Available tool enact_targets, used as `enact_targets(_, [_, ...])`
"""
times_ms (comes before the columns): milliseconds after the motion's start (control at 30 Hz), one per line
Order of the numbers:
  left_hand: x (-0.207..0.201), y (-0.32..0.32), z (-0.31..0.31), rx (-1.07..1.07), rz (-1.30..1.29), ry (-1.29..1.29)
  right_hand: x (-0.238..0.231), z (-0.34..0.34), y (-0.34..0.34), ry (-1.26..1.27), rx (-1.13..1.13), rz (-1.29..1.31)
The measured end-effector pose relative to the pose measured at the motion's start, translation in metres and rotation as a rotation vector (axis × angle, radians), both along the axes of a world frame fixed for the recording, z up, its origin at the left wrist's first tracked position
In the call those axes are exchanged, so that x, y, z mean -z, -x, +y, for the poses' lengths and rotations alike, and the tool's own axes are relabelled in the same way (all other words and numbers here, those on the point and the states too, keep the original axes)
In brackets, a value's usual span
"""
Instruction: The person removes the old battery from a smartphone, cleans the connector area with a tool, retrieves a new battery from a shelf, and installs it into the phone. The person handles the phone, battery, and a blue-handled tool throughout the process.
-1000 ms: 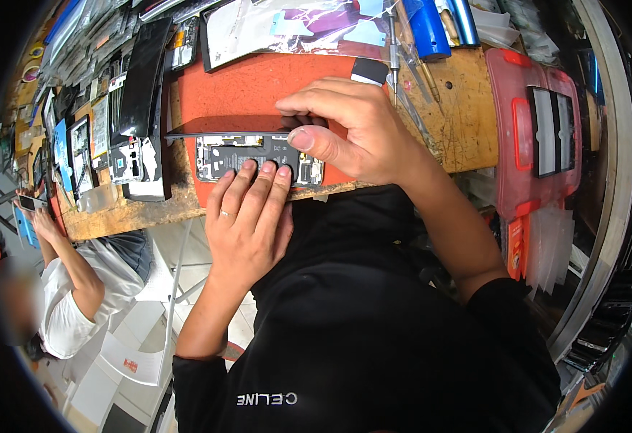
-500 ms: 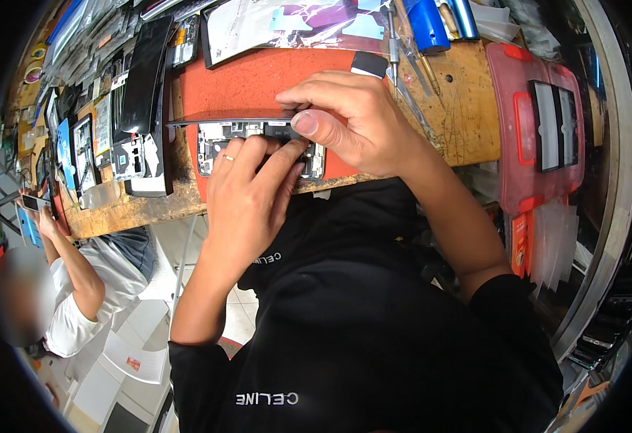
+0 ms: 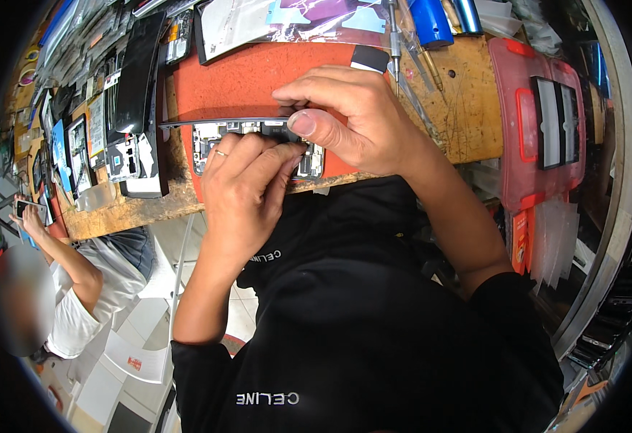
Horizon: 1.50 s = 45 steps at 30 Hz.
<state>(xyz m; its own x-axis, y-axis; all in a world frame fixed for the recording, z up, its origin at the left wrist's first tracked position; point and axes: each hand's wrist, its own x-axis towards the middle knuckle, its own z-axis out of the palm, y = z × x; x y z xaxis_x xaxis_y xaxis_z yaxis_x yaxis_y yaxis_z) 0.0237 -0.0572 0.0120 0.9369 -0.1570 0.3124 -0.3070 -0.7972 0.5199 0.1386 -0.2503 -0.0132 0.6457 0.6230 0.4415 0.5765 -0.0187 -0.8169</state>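
Observation:
An opened smartphone point(image 3: 314, 163) lies on a red mat point(image 3: 222, 81) at the bench's near edge, its inner boards and battery partly showing. Its screen panel point(image 3: 207, 122) stands nearly on edge along the far side, seen as a thin dark strip. My right hand point(image 3: 355, 119) holds that panel near its right end, thumb on the near side and fingers behind. Over the phone's inside, my left hand point(image 3: 243, 184) has its fingers bent and pressed together at the right part of the body. Whatever sits under those fingertips is hidden.
Phone parts and a black panel point(image 3: 139, 79) crowd the left. Behind the mat lies a plastic-wrapped sheet point(image 3: 316, 22), with screwdrivers point(image 3: 395, 43) and a blue cylinder point(image 3: 430, 22) beside it. A red-clear case point(image 3: 512, 123) sits right. At far left a person's hand point(image 3: 33, 220) holds a phone.
My left hand's fingers have drawn closer together over the phone's inside. The right hand still holds the screen panel up. The view has shifted slightly; the other person's hand has tilted their phone.

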Motion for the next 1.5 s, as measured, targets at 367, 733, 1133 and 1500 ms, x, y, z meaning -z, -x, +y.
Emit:
enact_targets(367, [-0.007, 0.020, 0.007, -0.139, -0.206, 0.051, 0.000, -0.002, 0.000, 0.057, 0.001, 0.003])
enact_targets(733, [-0.017, 0.047, 0.002, -0.494, 0.035, -0.302, -0.001, -0.002, 0.000, 0.044, -0.039, -0.005])
enact_targets(1133, [-0.011, 0.038, 0.007, -0.656, 0.210, 0.439, -0.001, -0.001, -0.001, 0.054, -0.005, -0.046])
enact_targets(1500, [-0.015, 0.046, 0.028, -0.588, 0.252, 1.109, 0.001, -0.002, 0.001, 0.037, 0.005, 0.020])
